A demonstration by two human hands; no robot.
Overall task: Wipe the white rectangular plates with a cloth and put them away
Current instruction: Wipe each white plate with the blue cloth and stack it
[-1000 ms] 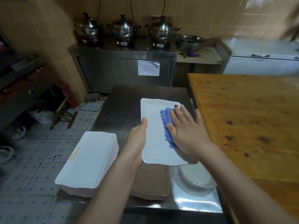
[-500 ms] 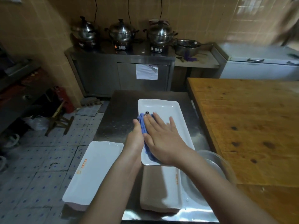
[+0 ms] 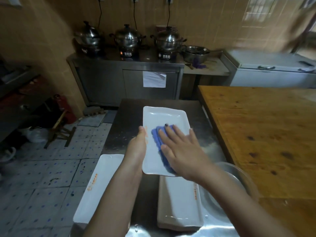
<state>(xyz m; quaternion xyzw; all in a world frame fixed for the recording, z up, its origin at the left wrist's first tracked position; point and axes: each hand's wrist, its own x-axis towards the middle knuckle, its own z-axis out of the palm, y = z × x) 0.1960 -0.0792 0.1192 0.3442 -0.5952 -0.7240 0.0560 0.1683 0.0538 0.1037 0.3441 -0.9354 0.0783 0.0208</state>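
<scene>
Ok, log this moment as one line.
step: wipe | left hand: grips plate edge | right hand: presses cloth flat on plate | put away: not yet

Blue cloth [image 3: 159, 142] on white plate [image 3: 164, 120], orange-lettered rim.

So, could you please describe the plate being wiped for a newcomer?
Start at the steel table beside the wooden table. The farthest white plate there is gripped by the left hand. Unlike the nearer plates, it carries a blue cloth under the right hand.
</scene>
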